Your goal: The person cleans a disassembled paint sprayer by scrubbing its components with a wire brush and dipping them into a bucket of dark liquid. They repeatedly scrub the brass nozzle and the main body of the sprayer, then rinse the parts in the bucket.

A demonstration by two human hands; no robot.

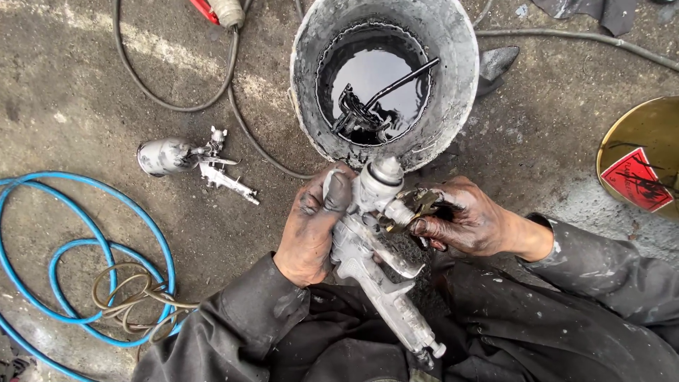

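A grey, paint-caked spray gun (378, 269) lies across my lap, handle toward me and head toward the bucket. My left hand (315, 226), smeared black, is wrapped around the gun's body just below its head. My right hand (463, 223), also blackened, pinches a small dark brass-coloured part (417, 205) against the side of the gun's head. Just beyond both hands stands a grey bucket (453, 85) holding black liquid with a dark tool sunk in it.
A second spray gun with a metal cup (187, 161) lies on the concrete at the left. A blue hose (85, 247) coils at the far left beside tan wire loops. Black cable (233, 106) runs behind the bucket. A gold can lid with a red label (640, 163) sits at right.
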